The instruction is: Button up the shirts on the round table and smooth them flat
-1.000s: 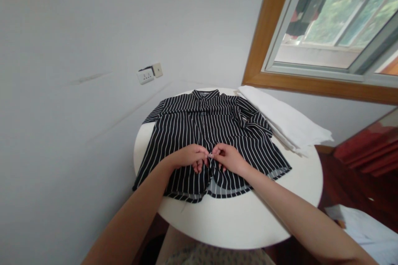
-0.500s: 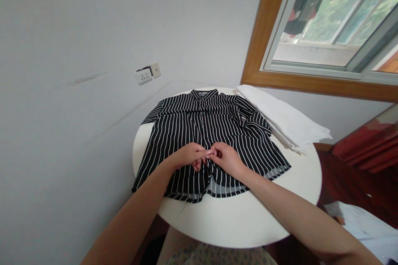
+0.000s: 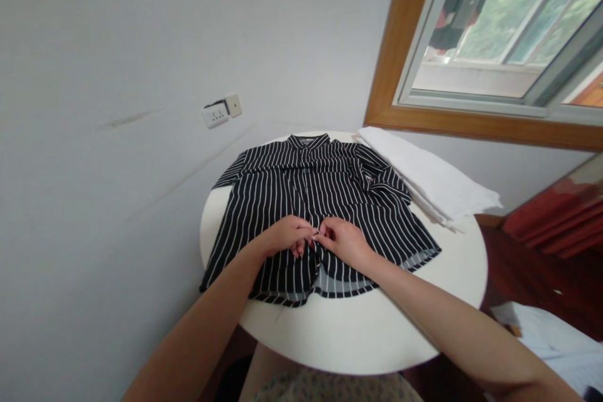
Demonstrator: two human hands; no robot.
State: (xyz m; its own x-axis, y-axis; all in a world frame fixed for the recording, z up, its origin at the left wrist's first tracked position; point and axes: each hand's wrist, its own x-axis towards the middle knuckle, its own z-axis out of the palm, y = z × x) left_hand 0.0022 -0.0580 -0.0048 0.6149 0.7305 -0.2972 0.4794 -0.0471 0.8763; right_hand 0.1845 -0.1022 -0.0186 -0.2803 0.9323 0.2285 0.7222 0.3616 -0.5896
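A black shirt with white stripes (image 3: 264, 201) lies spread front side up, its collar away from me and its hem towards me. On the lower part of its front opening, my left hand (image 3: 293, 235) pinches the cloth edge between thumb and fingers. My right hand (image 3: 343, 240) pinches at the same spot from the other side, the fingertips of both hands nearly touching. Whether a button sits between the fingertips is too small to make out. The sleeve on the right is bunched and folded; the left one lies flatter.
The shirt rests on a round white table (image 3: 358, 339). Folded white cloth (image 3: 424, 176) lies at its back right edge. A wall with a socket (image 3: 215, 115) stands behind, beside a wood-framed window (image 3: 471, 119). White material (image 3: 546, 339) is low on the right, near a red curtain (image 3: 560, 220).
My fingertips have shifted slightly at the shirt's front edge, with a small gap now showing between the hands. The shirt lies as before.
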